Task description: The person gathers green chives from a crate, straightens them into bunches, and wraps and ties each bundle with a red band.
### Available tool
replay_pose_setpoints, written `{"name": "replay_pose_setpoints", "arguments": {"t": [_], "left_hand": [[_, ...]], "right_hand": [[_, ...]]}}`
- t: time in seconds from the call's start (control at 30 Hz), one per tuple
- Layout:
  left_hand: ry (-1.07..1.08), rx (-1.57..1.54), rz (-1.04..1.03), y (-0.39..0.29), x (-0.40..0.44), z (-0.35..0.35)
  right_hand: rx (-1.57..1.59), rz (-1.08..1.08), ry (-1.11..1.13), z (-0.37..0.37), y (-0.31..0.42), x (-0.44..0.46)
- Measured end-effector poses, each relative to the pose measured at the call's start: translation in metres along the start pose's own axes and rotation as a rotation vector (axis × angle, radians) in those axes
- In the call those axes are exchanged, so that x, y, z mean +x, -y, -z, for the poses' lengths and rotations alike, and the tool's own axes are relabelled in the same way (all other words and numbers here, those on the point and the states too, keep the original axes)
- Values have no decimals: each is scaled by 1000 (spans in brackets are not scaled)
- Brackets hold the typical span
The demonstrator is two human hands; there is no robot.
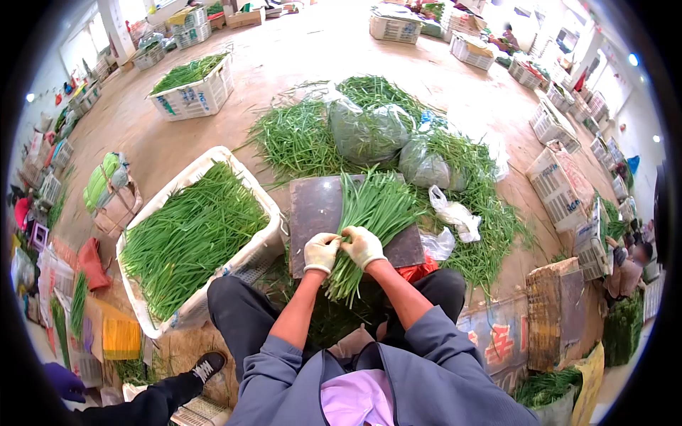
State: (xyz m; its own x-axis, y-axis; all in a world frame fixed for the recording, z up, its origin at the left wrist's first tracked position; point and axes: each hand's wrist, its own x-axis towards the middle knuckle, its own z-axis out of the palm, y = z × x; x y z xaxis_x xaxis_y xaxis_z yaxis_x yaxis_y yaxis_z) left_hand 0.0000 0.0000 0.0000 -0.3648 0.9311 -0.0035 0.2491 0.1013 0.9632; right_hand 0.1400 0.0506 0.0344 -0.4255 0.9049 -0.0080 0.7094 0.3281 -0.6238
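A bunch of long green chives (376, 209) lies across a dark board (312, 206) in front of my knees, its leafy end pointing away and its stems toward me. My left hand (323, 250), in a pale glove, is closed at the left side of the bunch. From the right, my right hand (363, 246), gloved the same way, wraps around the stems, its fingertips close to the left ones. Whether a tie is between the fingers is too small to see. At my left stands a white plastic crate (267, 238) full of chives (192, 238).
Beyond the board lies a heap of loose chives (298, 138) with plastic bags (369, 135) on it. Another filled crate (202, 99) stands farther off. A person's shoe (209, 366) is at lower left; a person (629, 266) sits at far right near stacked crates (558, 184).
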Motion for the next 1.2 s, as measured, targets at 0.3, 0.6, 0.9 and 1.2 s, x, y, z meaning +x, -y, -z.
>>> {"name": "replay_pose_setpoints", "arguments": {"t": [0.3, 0.6, 0.9, 1.2], "left_hand": [[-164, 353, -606, -52, -20, 4], [-52, 258, -150, -32, 4, 34], [141, 1163, 176, -46, -48, -16], [393, 204, 299, 6, 0, 42]], "right_hand": [[428, -36, 33, -17, -13, -13], [724, -199, 147, 3, 5, -15], [898, -289, 69, -5, 7, -4], [1075, -241, -174, 53, 20, -56]]}}
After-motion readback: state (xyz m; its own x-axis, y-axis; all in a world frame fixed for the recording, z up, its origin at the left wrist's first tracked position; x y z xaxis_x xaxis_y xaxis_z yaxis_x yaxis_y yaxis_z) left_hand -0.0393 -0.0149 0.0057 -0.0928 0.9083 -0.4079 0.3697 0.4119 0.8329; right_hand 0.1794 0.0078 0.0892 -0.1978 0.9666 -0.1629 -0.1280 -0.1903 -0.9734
